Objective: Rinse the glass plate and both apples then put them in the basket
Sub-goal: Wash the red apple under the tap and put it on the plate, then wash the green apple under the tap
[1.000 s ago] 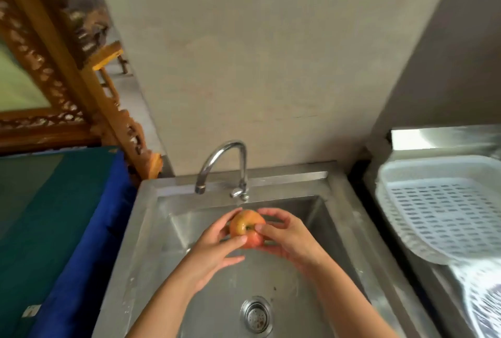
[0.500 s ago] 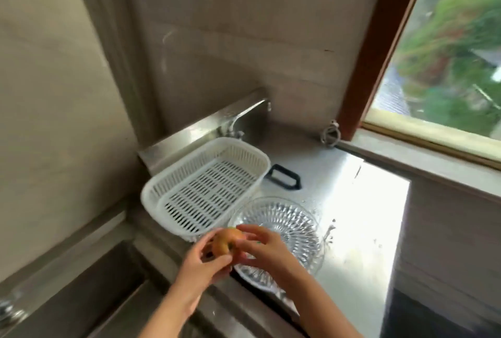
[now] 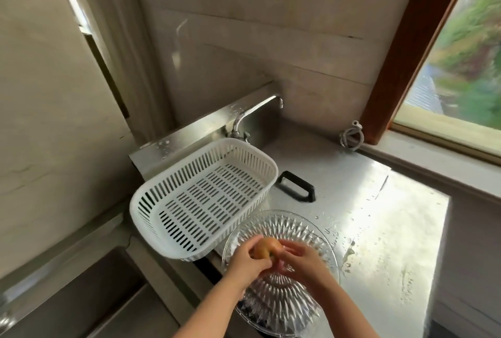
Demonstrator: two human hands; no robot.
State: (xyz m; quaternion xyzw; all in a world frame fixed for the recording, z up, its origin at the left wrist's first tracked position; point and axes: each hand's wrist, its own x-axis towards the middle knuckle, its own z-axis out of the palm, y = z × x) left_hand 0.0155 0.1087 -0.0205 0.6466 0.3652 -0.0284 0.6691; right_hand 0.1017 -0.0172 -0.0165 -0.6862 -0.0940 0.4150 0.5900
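Observation:
I hold one yellow-red apple (image 3: 267, 248) between both hands above the cut-glass plate (image 3: 284, 302), which lies on the steel counter. My left hand (image 3: 248, 260) grips the apple's left side and my right hand (image 3: 301, 263) its right side. The white slotted basket (image 3: 162, 191) stands empty just left and behind the plate, its near corner over the counter's edge. A second apple is not in view.
The sink basin (image 3: 89, 299) lies at the lower left. A small tap (image 3: 244, 118) rises behind the basket. A black handle (image 3: 296, 187) sits on the wet steel counter (image 3: 379, 229). A coiled hose (image 3: 351, 137) rests by the window frame.
The view swung from the sink to the counter on the right. Both hands carried the apple from under the tap to above the glass plate.

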